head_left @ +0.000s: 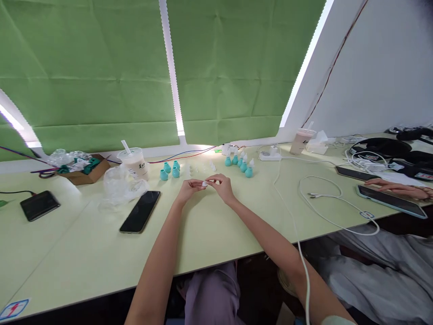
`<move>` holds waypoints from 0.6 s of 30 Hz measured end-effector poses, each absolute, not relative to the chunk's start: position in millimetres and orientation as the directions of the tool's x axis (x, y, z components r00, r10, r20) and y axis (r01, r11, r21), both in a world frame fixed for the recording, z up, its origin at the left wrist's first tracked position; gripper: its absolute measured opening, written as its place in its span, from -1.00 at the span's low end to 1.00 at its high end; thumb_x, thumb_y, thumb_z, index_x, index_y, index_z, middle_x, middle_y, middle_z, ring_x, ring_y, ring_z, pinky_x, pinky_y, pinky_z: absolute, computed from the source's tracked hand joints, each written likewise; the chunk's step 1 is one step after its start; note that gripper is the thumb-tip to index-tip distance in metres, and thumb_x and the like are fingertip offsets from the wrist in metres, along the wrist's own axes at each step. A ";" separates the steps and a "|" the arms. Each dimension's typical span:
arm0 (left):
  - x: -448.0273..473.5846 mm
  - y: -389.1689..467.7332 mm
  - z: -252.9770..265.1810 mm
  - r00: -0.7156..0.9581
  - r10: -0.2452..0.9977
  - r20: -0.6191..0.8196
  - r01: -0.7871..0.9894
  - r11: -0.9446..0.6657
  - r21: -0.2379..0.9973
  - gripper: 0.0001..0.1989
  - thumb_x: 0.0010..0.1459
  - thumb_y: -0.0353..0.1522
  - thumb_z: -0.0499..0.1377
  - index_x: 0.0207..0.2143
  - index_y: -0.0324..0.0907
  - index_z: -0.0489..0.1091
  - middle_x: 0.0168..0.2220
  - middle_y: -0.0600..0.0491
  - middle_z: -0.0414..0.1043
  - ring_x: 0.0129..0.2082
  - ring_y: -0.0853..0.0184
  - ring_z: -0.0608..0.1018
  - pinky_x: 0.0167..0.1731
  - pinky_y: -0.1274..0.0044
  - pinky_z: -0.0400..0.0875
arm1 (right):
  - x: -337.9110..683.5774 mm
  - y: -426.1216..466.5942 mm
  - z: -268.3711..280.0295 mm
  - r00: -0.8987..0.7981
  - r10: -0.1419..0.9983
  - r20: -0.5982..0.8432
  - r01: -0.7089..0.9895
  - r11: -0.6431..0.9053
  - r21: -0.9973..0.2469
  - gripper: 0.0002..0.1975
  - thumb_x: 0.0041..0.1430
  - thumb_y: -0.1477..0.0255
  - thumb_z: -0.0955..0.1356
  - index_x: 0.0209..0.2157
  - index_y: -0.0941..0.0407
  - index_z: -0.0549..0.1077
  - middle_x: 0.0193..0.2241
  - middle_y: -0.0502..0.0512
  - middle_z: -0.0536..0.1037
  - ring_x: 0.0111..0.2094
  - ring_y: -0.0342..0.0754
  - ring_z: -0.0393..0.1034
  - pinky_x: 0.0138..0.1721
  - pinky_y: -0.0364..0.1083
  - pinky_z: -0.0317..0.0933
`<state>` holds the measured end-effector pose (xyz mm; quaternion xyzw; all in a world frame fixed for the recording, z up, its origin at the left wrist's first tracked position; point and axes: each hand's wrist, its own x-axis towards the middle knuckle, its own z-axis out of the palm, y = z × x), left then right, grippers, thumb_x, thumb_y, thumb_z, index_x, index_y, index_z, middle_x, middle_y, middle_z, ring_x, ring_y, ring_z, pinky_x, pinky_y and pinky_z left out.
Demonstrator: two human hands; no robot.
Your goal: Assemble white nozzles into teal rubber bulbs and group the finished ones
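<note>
My left hand (190, 189) and my right hand (221, 187) meet over the table, fingertips pinched around a small white piece (204, 183). Its exact shape is too small to make out. Just beyond my fingers lie several tiny white parts (212, 166) in loose rows. To the left stands a group of open-necked teal rubber bulbs (163, 174). On the right is another group of teal bulbs (249, 172), some with pointed white tips (251, 162) on top.
A black phone (140, 212), a plastic bag (123, 185) and a drink cup (134, 163) are on the left, near a cardboard box (84, 177). Rightward lie a power strip (269, 154), a white cable (324, 216) and another person's hand (395, 187) on a phone (389, 201).
</note>
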<state>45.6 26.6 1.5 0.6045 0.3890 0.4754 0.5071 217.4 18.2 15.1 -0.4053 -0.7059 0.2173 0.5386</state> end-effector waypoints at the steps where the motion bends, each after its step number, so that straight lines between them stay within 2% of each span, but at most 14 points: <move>1: 47.7 26.7 0.8 0.242 0.954 0.174 -0.005 -0.178 0.984 -0.58 -0.28 -0.22 0.37 -0.33 -0.25 0.48 -0.31 -0.07 0.55 -0.27 0.22 0.56 -0.12 0.33 0.42 | 217.7 17.0 11.1 -0.084 0.814 0.575 0.344 0.565 -0.750 -0.85 0.07 0.29 0.35 -0.42 0.01 0.57 -0.39 -0.01 0.57 -0.40 -0.10 0.32 -0.28 -0.12 0.22; 5: 52.5 31.0 -5.7 0.208 0.967 0.151 0.019 -0.158 0.987 -0.59 -0.32 -0.20 0.38 -0.40 -0.25 0.44 -0.41 -0.05 0.54 -0.33 0.23 0.57 -0.17 0.35 0.44 | 216.2 16.4 0.7 -0.150 0.787 0.598 0.409 0.600 -0.687 -0.86 0.11 0.34 0.34 -0.38 -0.03 0.56 -0.37 -0.04 0.57 -0.37 -0.11 0.33 -0.25 -0.13 0.21; 9: 58.6 34.6 -11.8 0.218 0.958 0.184 0.086 -0.206 0.975 -0.63 -0.28 -0.23 0.36 -0.41 -0.25 0.43 -0.46 -0.01 0.53 -0.39 0.26 0.56 -0.26 0.42 0.45 | 218.6 17.6 -0.3 -0.208 0.747 0.632 0.464 0.644 -0.608 -0.88 0.10 0.40 0.35 -0.36 -0.04 0.56 -0.35 -0.07 0.56 -0.31 -0.11 0.32 -0.22 -0.13 0.19; 14: 66.4 31.7 -9.0 0.165 0.943 0.287 0.233 -0.321 0.918 -0.69 -0.21 -0.26 0.33 -0.37 -0.23 0.48 -0.42 0.00 0.54 -0.37 0.25 0.56 -0.26 0.44 0.45 | 226.7 20.3 3.9 -0.184 0.767 0.615 0.476 0.617 -0.627 -0.86 0.13 0.33 0.33 -0.34 -0.02 0.56 -0.35 -0.03 0.56 -0.32 -0.10 0.32 -0.24 -0.13 0.20; 18: 66.4 30.9 -6.6 0.086 0.936 0.341 0.248 -0.351 0.903 -0.72 -0.19 -0.27 0.31 -0.38 -0.22 0.50 -0.40 0.02 0.54 -0.35 0.25 0.57 -0.25 0.44 0.46 | 231.0 22.6 3.5 -0.186 0.751 0.634 0.485 0.631 -0.605 -0.84 0.14 0.32 0.33 -0.33 -0.02 0.56 -0.35 -0.02 0.56 -0.29 -0.09 0.33 -0.22 -0.12 0.19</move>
